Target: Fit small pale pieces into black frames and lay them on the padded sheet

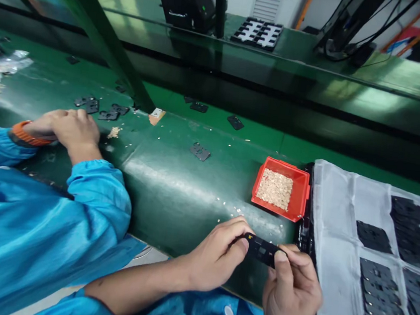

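Note:
A small flat black plastic part [262,250] with a yellow mark at its left end is held between my two hands above the bench's near edge. My left hand [217,254] pinches its left end between thumb and fingers. At the other end, my right hand [289,293] grips it with the thumb on top. Just beyond my hands stands a red bin [300,190] partly filled with small pale beige pieces [274,188]. Several of these tiny pieces lie loose on the green bench between the bin and my left hand.
At right, a white compartment tray [330,252] holds stacks of black parts [383,303]. Left, a co-worker's hands [72,129] rest near loose black parts [112,111]. More lie mid-bench, including one plate [200,151]. A green post [106,34] slants down to the bench.

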`<state>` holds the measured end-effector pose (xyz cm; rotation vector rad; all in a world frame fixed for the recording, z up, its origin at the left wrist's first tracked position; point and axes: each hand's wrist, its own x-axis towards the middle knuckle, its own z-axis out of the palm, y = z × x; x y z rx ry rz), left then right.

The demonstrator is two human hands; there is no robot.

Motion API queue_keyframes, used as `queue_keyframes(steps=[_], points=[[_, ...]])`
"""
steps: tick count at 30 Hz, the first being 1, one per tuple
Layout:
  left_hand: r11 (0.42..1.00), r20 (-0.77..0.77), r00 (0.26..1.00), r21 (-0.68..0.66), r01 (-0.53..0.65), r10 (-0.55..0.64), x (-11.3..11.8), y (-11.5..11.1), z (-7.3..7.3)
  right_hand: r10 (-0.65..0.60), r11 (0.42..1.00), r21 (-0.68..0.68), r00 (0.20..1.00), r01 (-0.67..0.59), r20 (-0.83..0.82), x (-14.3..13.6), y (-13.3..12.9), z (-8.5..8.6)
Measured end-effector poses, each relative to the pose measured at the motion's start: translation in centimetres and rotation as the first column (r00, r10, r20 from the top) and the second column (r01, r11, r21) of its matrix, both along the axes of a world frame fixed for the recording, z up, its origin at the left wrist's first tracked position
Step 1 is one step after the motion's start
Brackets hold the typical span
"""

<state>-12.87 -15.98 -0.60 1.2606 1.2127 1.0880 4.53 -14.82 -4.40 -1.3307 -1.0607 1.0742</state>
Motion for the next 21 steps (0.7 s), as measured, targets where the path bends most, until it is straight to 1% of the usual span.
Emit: queue_keyframes(steps=[3, 5, 11, 15, 21], points=[[0.999, 0.019, 1.000, 0.040, -0.016, 0.015, 0.41, -0.02, -0.17, -0.002, 0.998, 0.059, 1.000, 0.001, 0.020, -0.28, -0.42, 0.12], [0.999, 0.024, 1.000, 0.048, -0.015, 0.014, 0.51, -0.10, -0.27, -0.004, 0.997, 0.075, 1.000, 0.002, 0.024, -0.41, -0.55, 0.20], [0.998, 0.046, 0.999, 0.065, 0.000, -0.003, 0.67, -0.15, -0.35, -0.040, 0.997, 0.063, 0.999, 0.040, 0.000, -0.39, -0.70, 0.14], [1.000, 0.079, 0.997, -0.019, -0.011, 0.012, 0.87, -0.35, -0.62, -0.034, 0.998, 0.052, 0.999, 0.034, 0.004, -0.41, -0.89, 0.15], [0.994, 0.146, 0.989, -0.111, 0.020, -0.004, 1.00, -0.79, -0.89, -0.046, 0.997, 0.059, 0.998, 0.044, 0.040, -0.26, -1.01, 0.16]])
